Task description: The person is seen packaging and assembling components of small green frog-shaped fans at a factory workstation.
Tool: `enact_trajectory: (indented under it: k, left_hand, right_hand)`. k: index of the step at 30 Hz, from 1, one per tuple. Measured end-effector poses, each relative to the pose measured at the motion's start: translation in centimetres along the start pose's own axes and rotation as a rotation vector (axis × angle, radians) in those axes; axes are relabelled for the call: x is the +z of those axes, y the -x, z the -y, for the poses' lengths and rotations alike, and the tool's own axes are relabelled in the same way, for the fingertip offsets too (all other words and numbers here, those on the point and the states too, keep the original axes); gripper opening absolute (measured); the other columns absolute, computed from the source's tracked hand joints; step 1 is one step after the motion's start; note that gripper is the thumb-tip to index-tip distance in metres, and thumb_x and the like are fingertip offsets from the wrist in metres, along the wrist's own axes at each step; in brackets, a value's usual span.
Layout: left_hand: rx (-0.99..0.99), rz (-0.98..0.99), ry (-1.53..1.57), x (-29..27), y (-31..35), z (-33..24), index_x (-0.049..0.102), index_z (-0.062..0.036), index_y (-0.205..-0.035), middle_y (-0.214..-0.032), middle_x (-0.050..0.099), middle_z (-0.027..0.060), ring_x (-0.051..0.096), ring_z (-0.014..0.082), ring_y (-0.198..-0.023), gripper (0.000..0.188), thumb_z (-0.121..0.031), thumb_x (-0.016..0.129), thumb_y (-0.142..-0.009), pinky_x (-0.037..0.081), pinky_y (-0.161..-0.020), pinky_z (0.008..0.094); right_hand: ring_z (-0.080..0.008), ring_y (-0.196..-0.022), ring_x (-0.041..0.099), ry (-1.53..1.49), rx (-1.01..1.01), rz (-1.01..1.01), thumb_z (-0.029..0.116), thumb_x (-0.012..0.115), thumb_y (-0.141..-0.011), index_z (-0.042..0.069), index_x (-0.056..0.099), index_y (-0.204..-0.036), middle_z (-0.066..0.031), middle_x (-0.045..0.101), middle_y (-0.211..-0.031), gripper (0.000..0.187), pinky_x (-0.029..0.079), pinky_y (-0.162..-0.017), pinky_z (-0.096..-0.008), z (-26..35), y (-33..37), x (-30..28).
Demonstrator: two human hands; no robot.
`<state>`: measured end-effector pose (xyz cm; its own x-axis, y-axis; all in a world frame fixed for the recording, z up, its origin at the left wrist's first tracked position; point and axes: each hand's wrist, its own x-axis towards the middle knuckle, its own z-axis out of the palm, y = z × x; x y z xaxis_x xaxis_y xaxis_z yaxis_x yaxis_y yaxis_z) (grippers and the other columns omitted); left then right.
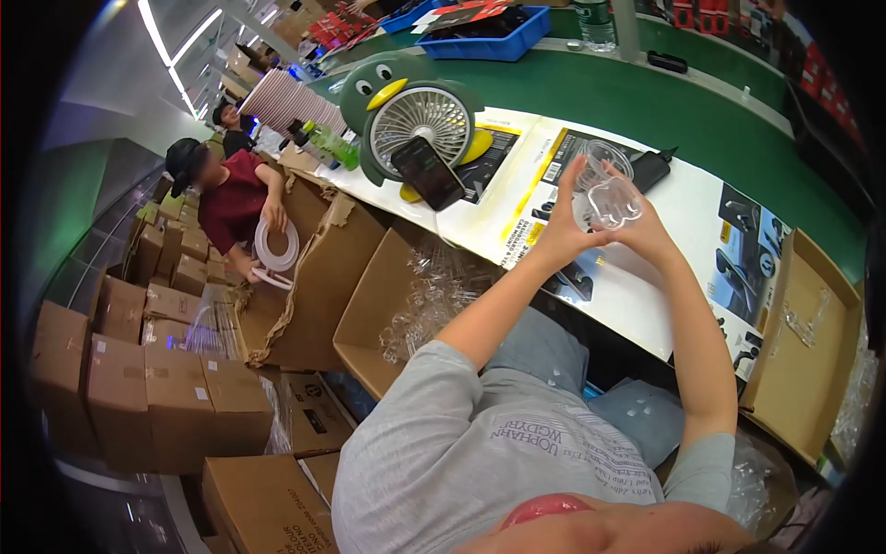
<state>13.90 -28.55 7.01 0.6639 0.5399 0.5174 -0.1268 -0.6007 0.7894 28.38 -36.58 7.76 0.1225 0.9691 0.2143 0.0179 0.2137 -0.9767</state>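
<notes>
Between my two hands, above the white printed sheet (646, 295), is a clear moulded plastic shell (615, 204) with a wavy rim. My left hand (565, 222) grips its left side, with the thumb along the near edge and a finger raised. On the opposite side my right hand (649, 233) holds it, its far fingers partly hidden. Just beyond, more clear rounded plastic (602, 159) shows; I cannot tell whether it is a separate piece. A black device (651, 170) lies right behind my right hand.
A green penguin-shaped fan (420, 125) stands behind a phone (428, 174). An open carton (415, 305) of clear plastic pieces is at left, a shallow cardboard tray (803, 342) at right. Beyond are a blue bin (489, 37) and bottle (595, 26). Another person (231, 198) holds a white ring.
</notes>
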Motion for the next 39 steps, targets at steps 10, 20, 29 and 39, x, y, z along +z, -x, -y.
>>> enact_trajectory:
  k: [10, 20, 29, 39]
  left_hand:
    - [-0.117, -0.154, 0.531, 0.6, 0.9, 1.7, 0.009, -0.0066, -0.141, -0.137, 0.03, 0.0207, 0.039, 0.0274, -0.123, 0.097, -0.04, 0.072, -0.075, 0.033, -0.102, 0.0367]
    - [-0.177, -0.226, 0.175, 0.9, 1.0, 1.8, 0.029, 0.0009, -0.132, -0.123, 0.047, 0.016, 0.048, 0.0227, -0.115, 0.063, -0.013, 0.063, -0.081, 0.039, -0.095, 0.0344]
    - [-0.236, -0.309, 0.324, 1.3, 1.1, 2.5, 0.039, -0.0007, -0.121, -0.111, 0.056, 0.0118, 0.055, 0.0181, -0.103, 0.042, -0.003, 0.058, -0.083, 0.043, -0.09, 0.0307]
    - [-0.179, -0.444, 0.278, 0.7, 1.0, 1.3, 0.039, -0.0001, -0.117, -0.097, 0.054, 0.0063, 0.054, 0.0102, -0.087, 0.037, -0.005, 0.059, -0.086, 0.044, -0.078, 0.0227]
  right_hand:
    - [-0.0195, -0.115, 0.048, 0.089, 0.013, 0.062, 0.016, 0.074, -0.069, 0.011, 0.035, -0.137, -0.0086, 0.048, -0.129, 0.078, 0.039, -0.097, -0.0328, 1.0, 0.2, 0.6]
    - [-0.0188, -0.109, 0.052, 0.029, -0.011, -0.032, 0.013, 0.071, -0.072, 0.008, 0.043, -0.13, -0.0096, 0.053, -0.121, 0.065, 0.043, -0.092, -0.0318, 0.2, 0.0, -0.3]
    - [-0.0161, -0.102, 0.055, 0.105, -0.051, -0.235, 0.014, 0.071, -0.074, 0.007, 0.049, -0.12, -0.0077, 0.058, -0.108, 0.051, 0.043, -0.09, -0.0301, -1.3, -0.4, -1.0]
    - [-0.0151, -0.099, 0.056, 0.106, -0.054, -0.269, 0.013, 0.073, -0.073, 0.008, 0.046, -0.121, -0.0065, 0.055, -0.112, 0.055, 0.044, -0.087, -0.0291, -0.9, -0.3, -0.5]
